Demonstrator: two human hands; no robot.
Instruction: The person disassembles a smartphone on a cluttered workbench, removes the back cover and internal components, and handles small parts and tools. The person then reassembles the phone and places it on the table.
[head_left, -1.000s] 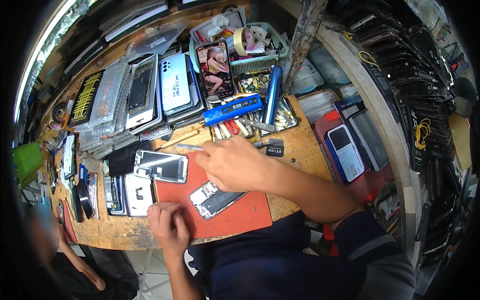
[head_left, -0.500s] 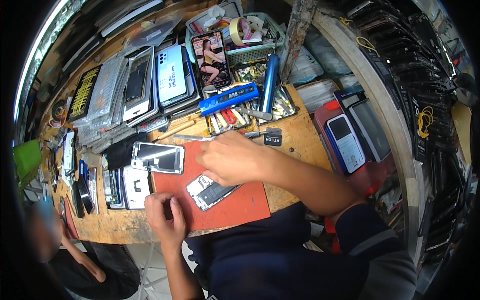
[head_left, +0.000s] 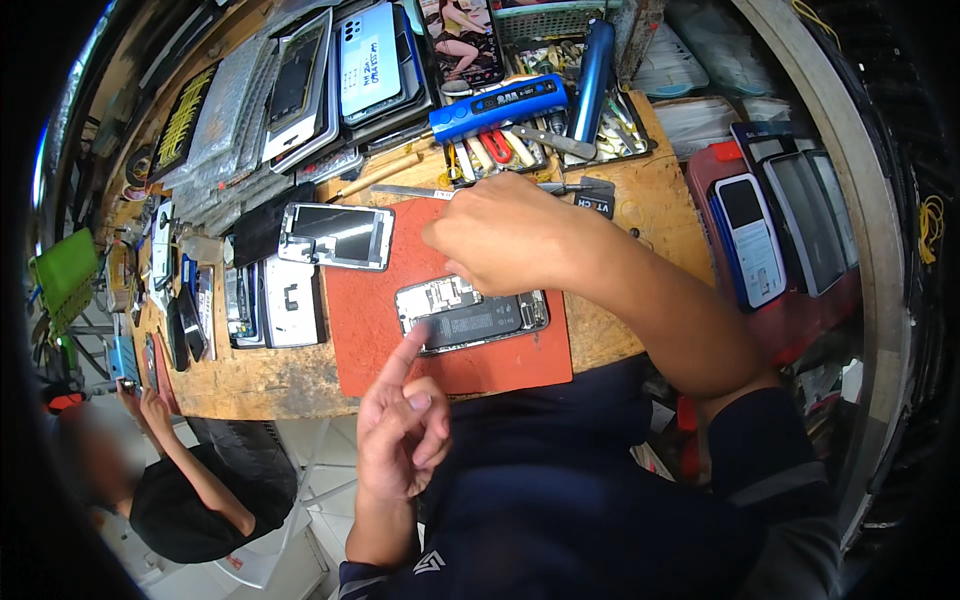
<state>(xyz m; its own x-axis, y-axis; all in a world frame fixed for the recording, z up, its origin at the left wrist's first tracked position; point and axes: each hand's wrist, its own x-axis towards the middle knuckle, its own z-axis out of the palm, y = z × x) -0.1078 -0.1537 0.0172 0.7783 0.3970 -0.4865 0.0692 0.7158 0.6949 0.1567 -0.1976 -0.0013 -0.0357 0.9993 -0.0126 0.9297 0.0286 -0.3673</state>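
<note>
An opened phone body [head_left: 481, 322], battery and circuitry exposed, lies on a red mat [head_left: 370, 310]. My left hand [head_left: 402, 430] has its index finger extended to the body's lower-left edge; the others curl loosely, empty. My right hand [head_left: 500, 232] hangs above the phone, fingers curled down and hiding whatever they grip. A detached screen assembly [head_left: 335, 235] rests at the mat's upper left. Just beyond my right hand lie a thin metal tool [head_left: 400, 189] and a small dark card [head_left: 595, 200].
Stacked phones [head_left: 365, 65], bubble wrap [head_left: 215, 130], a blue device [head_left: 495, 105] and a tool tray [head_left: 620, 130] crowd the bench's back. A red container [head_left: 715, 200] with phones stands right. Another person [head_left: 190, 500] sits lower left, holding something small.
The view has shifted, raising the bench in frame. My left hand has moved to the phone body, extending its index finger. The phone body lies more level. My right hand remains above it.
</note>
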